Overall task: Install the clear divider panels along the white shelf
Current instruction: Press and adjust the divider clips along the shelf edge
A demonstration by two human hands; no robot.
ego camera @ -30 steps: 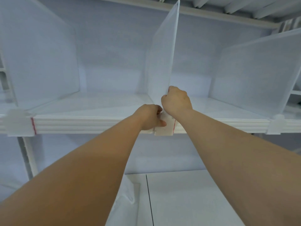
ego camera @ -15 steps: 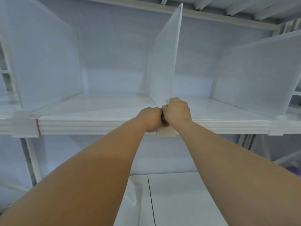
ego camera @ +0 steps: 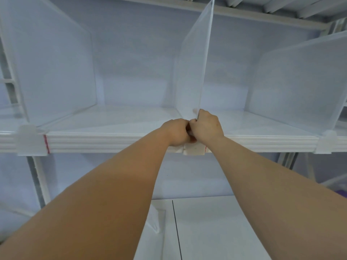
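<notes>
A clear divider panel stands upright in the middle of the white shelf, reaching from the front lip to the back wall. Both fists press together at its lower front corner. My left hand is closed on the left side of the panel's foot. My right hand grips the panel's front edge just above the white clip that hooks over the shelf lip. Two more clear panels stand on the shelf, one at the left and one at the right.
The left panel's clip has a red mark beside it; the right panel's clip sits at the lip's far right. An upper shelf runs overhead. Below lies a white surface with a dark seam.
My right hand slid down the panel's front edge to meet the left hand at the clip. The view drifted slightly; the middle panel stays upright.
</notes>
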